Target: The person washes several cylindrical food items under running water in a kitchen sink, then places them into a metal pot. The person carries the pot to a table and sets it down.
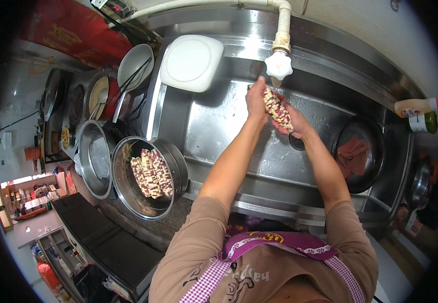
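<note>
An ear of corn (278,109) with mottled white, yellow and dark red kernels is held between both hands, under the tap (278,66) with its white star-shaped knob. My left hand (256,103) wraps the ear's upper left side. Cupped along its lower right side is my right hand (297,119). Beneath them lies the wet stainless steel sink (222,132), its drain (297,142) partly hidden by my right wrist. Several similar ears (150,174) lie in a deep steel pot (181,163) left of the sink.
A white plastic lid or board (190,62) covers the sink's back left corner. At the right, a dark basin (359,181) holds a reddish cloth (353,153). Two bottles (417,108) stand on the right rim. Farther left are a steel bowl (84,161) and a long-handled pan (135,68).
</note>
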{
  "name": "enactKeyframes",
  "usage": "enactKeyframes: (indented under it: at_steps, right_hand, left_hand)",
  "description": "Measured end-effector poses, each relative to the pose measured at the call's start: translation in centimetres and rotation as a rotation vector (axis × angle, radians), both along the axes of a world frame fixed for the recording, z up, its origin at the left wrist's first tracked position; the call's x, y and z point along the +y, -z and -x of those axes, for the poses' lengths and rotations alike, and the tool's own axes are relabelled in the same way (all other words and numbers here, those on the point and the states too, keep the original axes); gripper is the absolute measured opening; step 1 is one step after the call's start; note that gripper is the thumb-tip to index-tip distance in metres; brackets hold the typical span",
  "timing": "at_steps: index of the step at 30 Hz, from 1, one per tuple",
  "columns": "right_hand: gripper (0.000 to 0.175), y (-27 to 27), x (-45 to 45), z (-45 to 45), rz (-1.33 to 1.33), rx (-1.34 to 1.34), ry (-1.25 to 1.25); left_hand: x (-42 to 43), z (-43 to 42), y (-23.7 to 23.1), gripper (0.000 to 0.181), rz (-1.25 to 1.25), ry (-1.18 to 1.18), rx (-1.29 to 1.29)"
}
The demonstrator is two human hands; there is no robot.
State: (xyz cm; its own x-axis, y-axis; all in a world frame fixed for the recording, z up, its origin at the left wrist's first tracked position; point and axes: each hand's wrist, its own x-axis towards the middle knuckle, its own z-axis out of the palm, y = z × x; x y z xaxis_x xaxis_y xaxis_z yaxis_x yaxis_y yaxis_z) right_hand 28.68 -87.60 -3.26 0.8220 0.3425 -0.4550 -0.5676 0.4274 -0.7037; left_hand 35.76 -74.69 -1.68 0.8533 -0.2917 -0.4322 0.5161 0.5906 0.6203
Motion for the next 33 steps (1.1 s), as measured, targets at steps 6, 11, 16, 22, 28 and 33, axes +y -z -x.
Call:
enactKeyframes:
  at_steps: [6, 11, 16, 22, 28, 33]
  right_hand:
    - [0.034, 0.1, -1.0, -1.1, 0.521, -0.212, 0.094]
    - [0.047, -0.9, -3.4, -1.3, 1.014, -0.777, 0.167]
    - [0.066, -1.4, -5.1, -0.9, 0.911, -0.66, 0.206]
    - [0.059, 0.0, -3.9, -1.4, 0.211, -0.471, 0.304]
    - [0.049, -0.2, -2.0, -2.1, 0.14, -0.416, 0.255]
    - [0.044, 0.1, -1.0, -3.0, 0.174, -0.363, 0.234]
  left_hand:
    - [1.4, -1.2, 3.0, 0.055, 0.348, -0.107, 0.141]
    - [0.8, 1.6, 3.7, 0.056, 0.316, 0.116, 0.126]
    - [-0.5, 4.5, 3.8, 0.051, 0.533, 0.06, 0.108]
    - [1.2, 5.8, 4.4, 0.052, 0.692, -0.089, 0.063]
    - [4.7, 6.5, 5.0, 0.05, 0.568, -0.102, 0.005]
    - [6.7, 6.8, 5.1, 0.052, 0.53, -0.015, 0.072]
